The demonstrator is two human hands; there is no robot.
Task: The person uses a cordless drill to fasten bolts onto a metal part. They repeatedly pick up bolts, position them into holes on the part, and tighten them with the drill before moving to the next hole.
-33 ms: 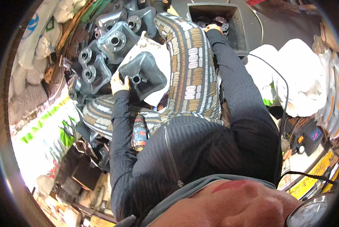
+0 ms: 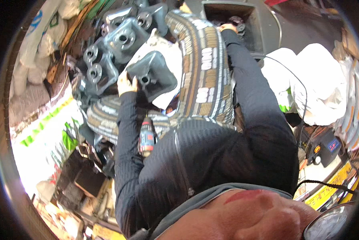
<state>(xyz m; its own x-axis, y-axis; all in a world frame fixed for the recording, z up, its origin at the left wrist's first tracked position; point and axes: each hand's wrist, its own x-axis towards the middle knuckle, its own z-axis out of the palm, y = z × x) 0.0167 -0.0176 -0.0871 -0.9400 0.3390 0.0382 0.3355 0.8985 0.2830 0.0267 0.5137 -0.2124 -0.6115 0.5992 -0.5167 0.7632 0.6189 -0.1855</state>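
Note:
A dark blue-grey, square dished plastic part (image 2: 160, 74) with a round hub at its centre rests on a white sheet (image 2: 163, 45) across my lap. My left hand (image 2: 127, 84) grips its left corner, thumb on the near side. My right arm is stretched forward, and my right hand (image 2: 228, 28) is at the left rim of a grey bin (image 2: 262, 38). Dark round parts (image 2: 237, 24) lie inside the bin beside that hand; its fingers are mostly hidden. A blue-and-black cordless drill (image 2: 146, 138) with a red collar lies on my lap by my left forearm.
Several similar plastic parts with round flanges (image 2: 123, 39) are heaped ahead and to the left. White sacks (image 2: 319, 82) stand at the right, with a black cable (image 2: 293, 74) in front of them. A black box (image 2: 93, 180) and clutter lie at the lower left.

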